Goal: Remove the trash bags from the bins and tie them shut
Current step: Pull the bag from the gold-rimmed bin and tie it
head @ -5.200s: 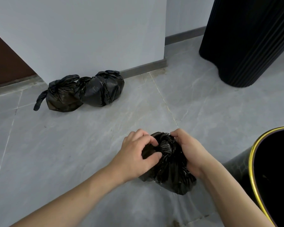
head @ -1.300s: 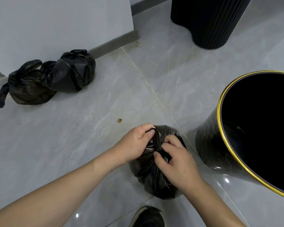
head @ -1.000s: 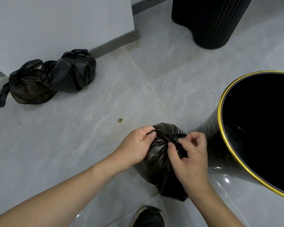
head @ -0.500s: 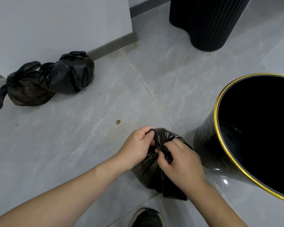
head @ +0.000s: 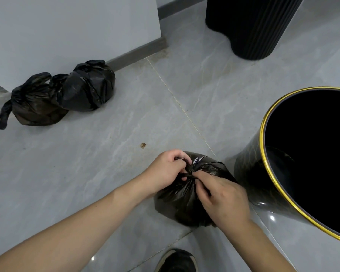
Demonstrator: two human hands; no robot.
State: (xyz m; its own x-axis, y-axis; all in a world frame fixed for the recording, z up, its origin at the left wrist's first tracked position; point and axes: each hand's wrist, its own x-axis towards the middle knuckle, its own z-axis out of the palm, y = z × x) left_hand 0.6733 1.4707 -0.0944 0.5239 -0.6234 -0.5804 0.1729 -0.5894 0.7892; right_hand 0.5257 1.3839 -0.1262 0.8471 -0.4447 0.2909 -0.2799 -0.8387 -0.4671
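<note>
- Floor (head: 106, 173): polished grey stone-look tiles, faintly veined, glossy.
- Bag (head: 185, 201) on floor: thin black plastic, crinkled, shiny.
- Two bags (head: 67, 95) by wall: same wrinkled black plastic.
- Bin (head: 251, 173) beside the bag: glossy black, gold metallic rim.
- Far bin (head: 253, 26): matt black, ribbed.
</note>
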